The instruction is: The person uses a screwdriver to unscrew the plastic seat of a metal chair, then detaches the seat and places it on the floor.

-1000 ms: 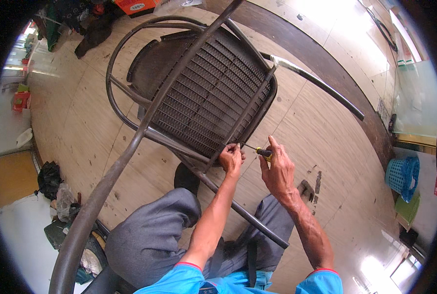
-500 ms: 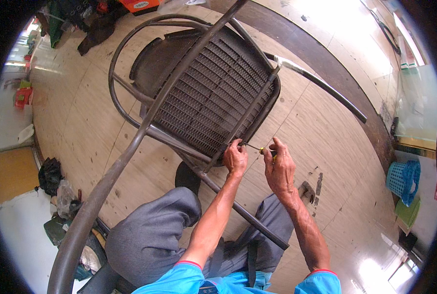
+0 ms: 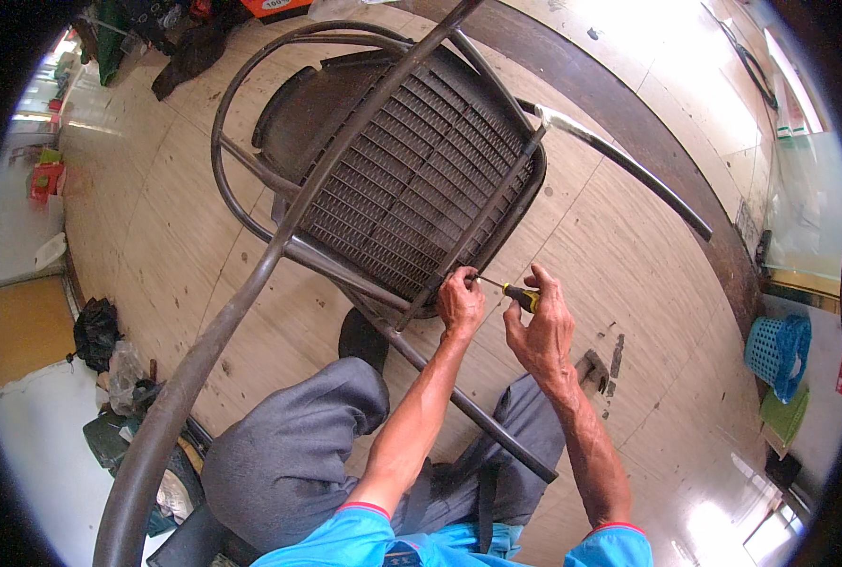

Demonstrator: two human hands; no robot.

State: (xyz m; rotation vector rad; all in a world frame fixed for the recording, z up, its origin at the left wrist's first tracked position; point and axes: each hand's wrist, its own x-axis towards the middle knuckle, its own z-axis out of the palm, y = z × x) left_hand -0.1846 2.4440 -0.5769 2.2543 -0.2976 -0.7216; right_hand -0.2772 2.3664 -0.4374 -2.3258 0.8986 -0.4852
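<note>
A dark brown chair lies tipped over on the floor, the underside of its slatted plastic seat (image 3: 421, 180) facing me and its tubular metal frame (image 3: 293, 213) around it. At the seat's near right corner, my left hand (image 3: 461, 304) has its fingertips pinched together against the frame; what they hold is too small to make out. A screwdriver (image 3: 523, 298) with a yellow and black handle lies in the loosely curled fingers of my right hand (image 3: 544, 333). Its thin shaft points left, and its tip meets the left fingertips by that corner.
Near my right knee a hammer-like tool (image 3: 591, 369) and dark strips (image 3: 618, 357) lie on the tiled floor (image 3: 667, 350). A blue basket (image 3: 766, 345) stands far right. Bags and clutter (image 3: 123, 378) line the left side. One chair leg (image 3: 497, 435) reaches across my legs.
My right fingers have loosened and shifted round the screwdriver, so more of its handle shows. My left hand stays at the seat corner, and the chair lies as before.
</note>
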